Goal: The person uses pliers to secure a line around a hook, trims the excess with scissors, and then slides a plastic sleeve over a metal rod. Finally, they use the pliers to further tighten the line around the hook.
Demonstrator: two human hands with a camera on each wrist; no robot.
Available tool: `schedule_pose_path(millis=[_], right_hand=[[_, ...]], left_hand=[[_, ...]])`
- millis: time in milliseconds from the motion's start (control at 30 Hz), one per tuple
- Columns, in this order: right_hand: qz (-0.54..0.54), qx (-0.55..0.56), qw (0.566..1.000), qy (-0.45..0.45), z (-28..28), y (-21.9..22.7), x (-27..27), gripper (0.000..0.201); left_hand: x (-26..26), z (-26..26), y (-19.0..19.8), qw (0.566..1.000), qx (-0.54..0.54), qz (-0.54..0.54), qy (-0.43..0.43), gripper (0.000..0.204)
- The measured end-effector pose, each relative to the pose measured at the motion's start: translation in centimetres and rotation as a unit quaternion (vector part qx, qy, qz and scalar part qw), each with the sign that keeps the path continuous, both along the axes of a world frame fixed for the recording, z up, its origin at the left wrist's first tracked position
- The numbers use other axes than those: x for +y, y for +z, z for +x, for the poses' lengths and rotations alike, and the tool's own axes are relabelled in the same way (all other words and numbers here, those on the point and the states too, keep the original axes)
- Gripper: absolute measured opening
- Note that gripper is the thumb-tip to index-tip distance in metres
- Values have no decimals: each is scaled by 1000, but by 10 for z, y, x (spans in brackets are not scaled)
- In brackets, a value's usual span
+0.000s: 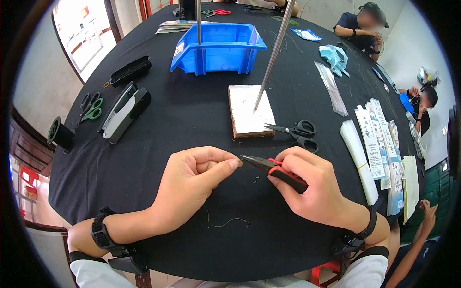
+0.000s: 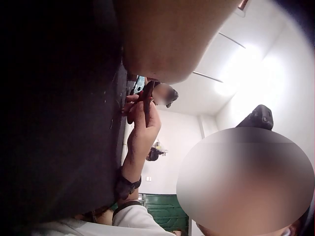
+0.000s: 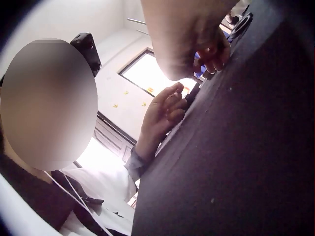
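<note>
My left hand [image 1: 185, 185] pinches a tiny thin dark piece between thumb and forefinger; its kind is too small to tell. In my right hand [image 1: 312, 185] are needle-nose pliers [image 1: 290, 179] with red and black handles, their pointed tips right at the left fingertips. A thin strand [image 1: 233, 222] curves over the black cloth below my left hand. Small dark bits [image 1: 256, 180] lie on the cloth beneath the pliers. The left wrist view shows the right hand [image 2: 142, 120] holding the pliers, and the right wrist view the left hand [image 3: 160, 113] with fingers bent.
Ahead stands a white-topped block [image 1: 247, 113] with a metal rod, beside black scissors [image 1: 300, 134]. Behind it sits a blue bin [image 1: 223, 57]. A stapler [image 1: 125, 113], green-handled scissors [image 1: 93, 110] and a spool [image 1: 60, 133] lie left. Packaged strips [image 1: 374, 139] lie right. Other people sit around the table.
</note>
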State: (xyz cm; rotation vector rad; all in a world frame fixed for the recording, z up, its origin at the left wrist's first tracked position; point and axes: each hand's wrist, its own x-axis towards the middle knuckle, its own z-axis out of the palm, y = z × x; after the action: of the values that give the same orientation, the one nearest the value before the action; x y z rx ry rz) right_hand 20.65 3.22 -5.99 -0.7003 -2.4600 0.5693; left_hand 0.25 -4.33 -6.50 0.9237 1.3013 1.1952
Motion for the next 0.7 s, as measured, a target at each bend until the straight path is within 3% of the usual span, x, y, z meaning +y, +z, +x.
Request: schedule_pose_path(millis=[333, 433, 700], right_hand=[[54, 5, 998, -11, 2, -1, 2, 16], [30, -20, 999, 8, 6, 2, 4, 17], [-160, -47, 985, 33, 8, 17, -4, 14]], left_hand=[[0, -3, -4, 998, 51, 21, 14, 13], [0, -2, -3, 996, 75, 45, 21, 14], [-3, 1, -2, 984, 125, 127, 7, 13]])
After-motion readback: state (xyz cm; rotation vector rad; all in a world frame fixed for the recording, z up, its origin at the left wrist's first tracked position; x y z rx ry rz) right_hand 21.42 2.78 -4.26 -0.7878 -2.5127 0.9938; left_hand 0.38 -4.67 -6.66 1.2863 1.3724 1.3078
